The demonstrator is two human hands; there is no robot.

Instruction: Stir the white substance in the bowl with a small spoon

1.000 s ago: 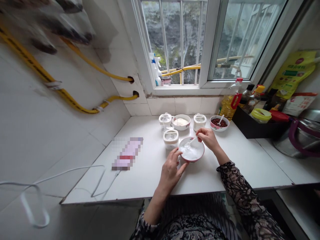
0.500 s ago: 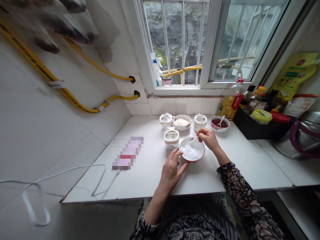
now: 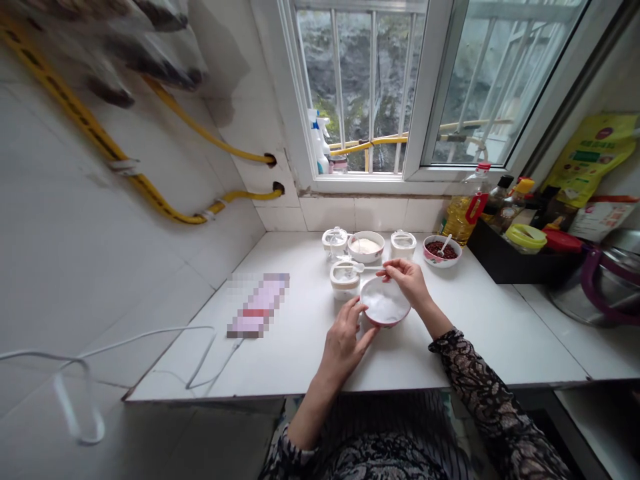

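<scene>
My right hand (image 3: pixel 406 277) pinches the handle of a small white plastic spoon (image 3: pixel 371 268). The spoon is held level above the far rim of the near bowl, its scoop over the lid edge of a lidded jar (image 3: pixel 345 287). Whether the scoop carries anything is too small to tell. White granules (image 3: pixel 387 303) lie in the near bowl (image 3: pixel 386 324), which is white inside with a pink outer side. Around its left and front edge, the thumb and fingers of my left hand (image 3: pixel 345 337) hold it on the counter.
Behind stand two more lidded jars (image 3: pixel 335 244) (image 3: pixel 403 245), a bowl of pale powder (image 3: pixel 366 256) and a bowl of dark red beans (image 3: pixel 442 260) with a white spoon. A blurred-out phone-like object (image 3: pixel 260 310) with a cable lies left. Right are an oil bottle (image 3: pixel 463 210) and a black condiment box (image 3: pixel 500 253).
My right hand has lifted the spoon out of the granules and moved it left and away, over the bowl's far rim towards the jar. My left hand stays on the bowl.
</scene>
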